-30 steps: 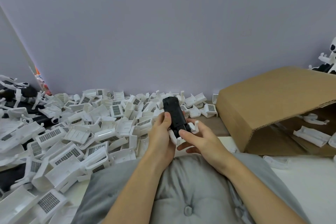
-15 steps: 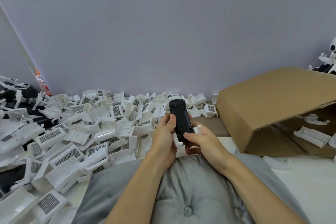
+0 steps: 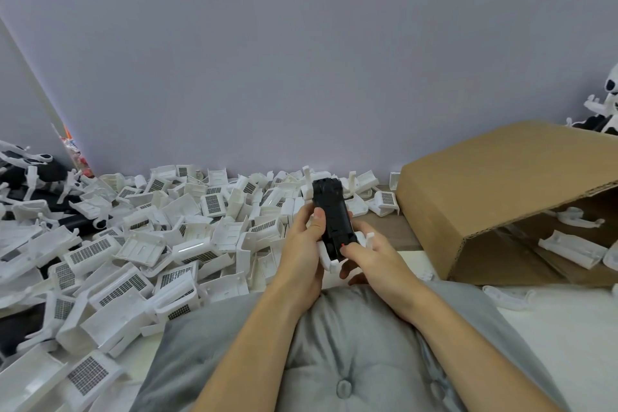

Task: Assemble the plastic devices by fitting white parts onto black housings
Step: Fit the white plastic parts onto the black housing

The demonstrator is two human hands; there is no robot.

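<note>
A long black housing (image 3: 331,214) is held upright at the centre of the head view, above a grey cushion. A white part (image 3: 329,259) with short prongs sits at its lower end, under and beside the black body. My left hand (image 3: 302,251) grips the housing's left side, with the thumb on its front face. My right hand (image 3: 374,259) holds the lower right, its thumb pressing on the housing's bottom end near a small red spot. How firmly the white part is seated is hidden by my fingers.
A big pile of white grilled parts (image 3: 133,244) covers the left and back. A tipped cardboard box (image 3: 495,191) with white pieces inside lies at the right. Black housings (image 3: 20,177) lie at the far left. The grey cushion (image 3: 351,361) is under my forearms.
The housing has come a little lower and turned more upright in my hands. My right thumb has slid onto its lower end, and my left thumb has moved onto its front.
</note>
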